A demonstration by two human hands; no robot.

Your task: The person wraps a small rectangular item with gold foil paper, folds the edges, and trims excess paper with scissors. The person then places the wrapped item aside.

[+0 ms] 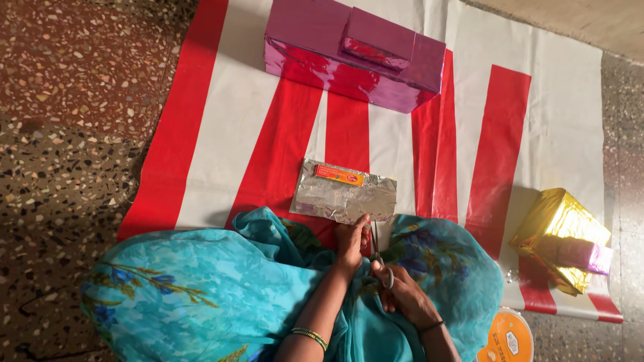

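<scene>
Left hand (350, 236) pinches the silver paper (343, 196) under an orange carton (339, 175); right hand (402, 288) grips scissors (380, 258). Purple boxes (349, 50) and a gold parcel (560, 231) sit on the red-white sheet (221, 134) over speckled floor (67, 100).

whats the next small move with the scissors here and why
Probably close the scissors and snip on along the near edge of the silver sheet: the right hand holds them there, and the left hand pins that edge.

speckled terrazzo floor (74, 114), warm light.
</scene>
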